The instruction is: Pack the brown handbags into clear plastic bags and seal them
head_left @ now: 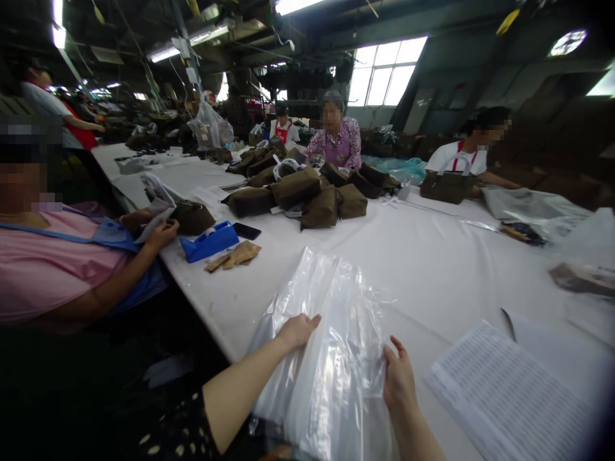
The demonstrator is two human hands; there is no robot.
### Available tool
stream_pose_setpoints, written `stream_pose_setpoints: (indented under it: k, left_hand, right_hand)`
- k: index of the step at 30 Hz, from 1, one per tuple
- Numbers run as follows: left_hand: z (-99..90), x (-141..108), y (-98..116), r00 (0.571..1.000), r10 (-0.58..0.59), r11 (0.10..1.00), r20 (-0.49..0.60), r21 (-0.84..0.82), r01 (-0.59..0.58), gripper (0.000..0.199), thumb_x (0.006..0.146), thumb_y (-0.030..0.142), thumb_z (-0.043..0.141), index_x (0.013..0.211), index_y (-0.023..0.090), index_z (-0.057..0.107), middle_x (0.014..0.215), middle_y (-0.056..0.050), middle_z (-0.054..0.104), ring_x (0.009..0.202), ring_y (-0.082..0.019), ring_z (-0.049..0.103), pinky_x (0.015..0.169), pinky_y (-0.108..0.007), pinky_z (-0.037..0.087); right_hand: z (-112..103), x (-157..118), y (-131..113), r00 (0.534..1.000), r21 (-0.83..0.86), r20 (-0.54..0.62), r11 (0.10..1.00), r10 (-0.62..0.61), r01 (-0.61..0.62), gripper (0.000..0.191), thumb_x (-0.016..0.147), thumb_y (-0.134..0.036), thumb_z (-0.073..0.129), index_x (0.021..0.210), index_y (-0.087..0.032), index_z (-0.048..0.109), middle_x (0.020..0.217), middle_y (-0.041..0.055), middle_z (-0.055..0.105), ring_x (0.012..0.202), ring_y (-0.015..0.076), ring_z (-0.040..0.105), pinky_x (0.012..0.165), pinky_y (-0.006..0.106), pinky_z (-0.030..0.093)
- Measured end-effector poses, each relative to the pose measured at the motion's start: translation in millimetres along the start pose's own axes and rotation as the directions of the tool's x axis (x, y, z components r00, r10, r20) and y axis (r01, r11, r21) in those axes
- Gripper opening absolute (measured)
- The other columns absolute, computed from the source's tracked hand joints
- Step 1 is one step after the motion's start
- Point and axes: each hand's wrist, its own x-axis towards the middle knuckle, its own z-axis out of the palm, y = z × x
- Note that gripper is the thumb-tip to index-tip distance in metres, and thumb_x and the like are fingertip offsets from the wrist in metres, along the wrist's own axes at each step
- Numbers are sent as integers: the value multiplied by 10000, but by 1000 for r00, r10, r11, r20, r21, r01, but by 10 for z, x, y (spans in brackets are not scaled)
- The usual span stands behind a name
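Note:
A pile of clear plastic bags (331, 384) lies on the near edge of the white table, creased and shiny under the lights. My left hand (298, 331) reaches across the bags from the left, its fingers curled into the plastic and the thumb pointing right. At the right edge of the pile, my right hand (398, 374) has the plastic between thumb and fingers. The plastic's glare blurs where single bags begin and end.
A blue tape dispenser (210, 241), a black phone (246, 231) and brown paper pieces (235, 256) lie to the left. Dark brown pouches (295, 189) are heaped mid-table. Printed sheets (509, 390) lie at right. A co-worker in pink (52, 262) sits at left; several others work around the table.

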Motion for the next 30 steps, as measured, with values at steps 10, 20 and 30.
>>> stream_pose_setpoints:
  k: [10,20,30]
  left_hand:
    - [160,-31,-13,995,19,980,94,-200,0,395,545,177,644,938,135,639,898,-68,681,831,-241,634,679,-258,467]
    - [170,-42,-173,988,66,897,136,-443,1,398,559,120,544,940,155,652,831,-30,694,824,-237,637,644,-257,474]
    - [194,70,-329,984,109,858,142,-512,-21,585,514,69,558,1094,126,611,978,-60,680,942,-242,612,796,-273,461]
  right_hand:
    - [353,-349,-374,892,-256,447,946,-69,201,381,719,-414,609,1037,-208,561,945,46,609,791,188,585,711,312,473]
    - [1030,482,-86,937,-81,203,959,283,-272,229,731,-198,577,952,-163,526,752,-16,593,697,120,601,679,220,500]
    - [1603,1237,-315,902,69,62,900,428,-431,189,872,-314,541,872,-125,547,732,-16,550,566,82,520,517,225,465]
